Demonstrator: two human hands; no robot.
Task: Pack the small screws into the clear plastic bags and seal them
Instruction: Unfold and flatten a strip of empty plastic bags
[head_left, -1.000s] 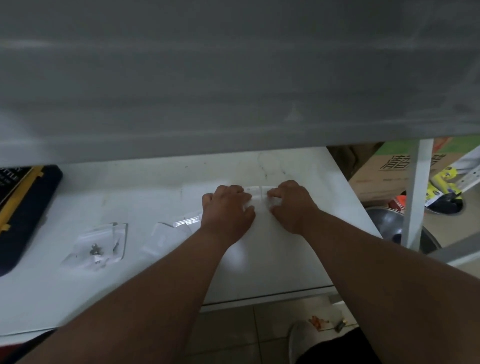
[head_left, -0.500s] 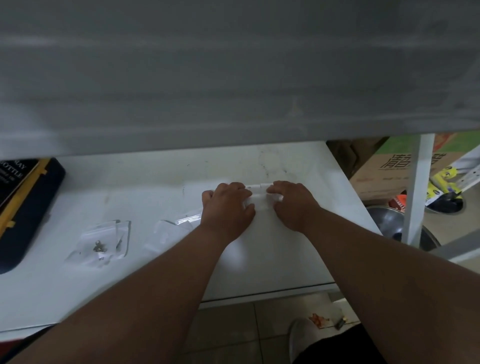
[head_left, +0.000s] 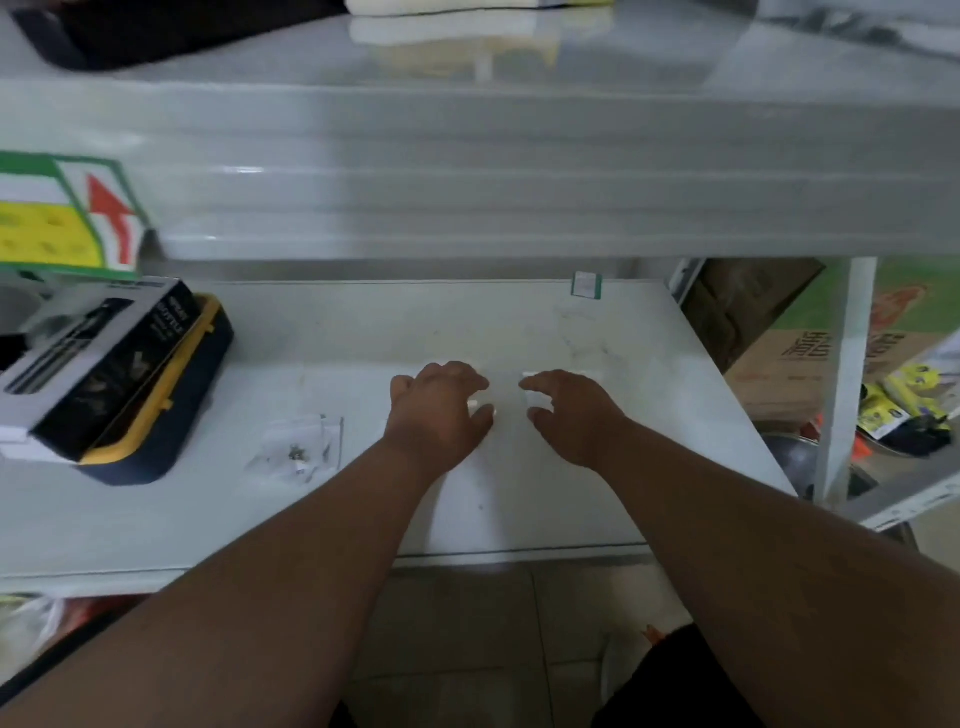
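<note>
Both hands down on the white shelf (head_left: 649, 364), palms facing the surface, a clear plastic bag (head_left: 506, 402) stretched between them. Left hand (head_left: 441, 415) pinching the bag's left edge between thumb and curled fingers; right hand (head_left: 576, 415) pinching the right edge the same way, thumb tucked beneath. Bag nearly invisible against the white surface, contents too faint to tell. Off to the left, well apart from the left hand, a small pile of filled bags (head_left: 298, 452) with dark small screws (head_left: 297, 455) showing through the plastic. Farther left, a yellow-and-navy case (head_left: 171, 405) with a black-and-grey box (head_left: 88, 364) lying on top, tilted.

Open shelf surface behind the hands up to a small green-edged label (head_left: 587, 285) near the back. Upper shelf (head_left: 519, 171) overhanging close above. Shelf's front edge near the forearms, right edge just beyond the right wrist, with a white upright post (head_left: 841, 374) and cardboard boxes (head_left: 800, 358) past it.

Compared with half a second ago, hands drawn apart, a gap opened between them where fingertips nearly met. Much more of the upper shelf and left-side case now in sight.
</note>
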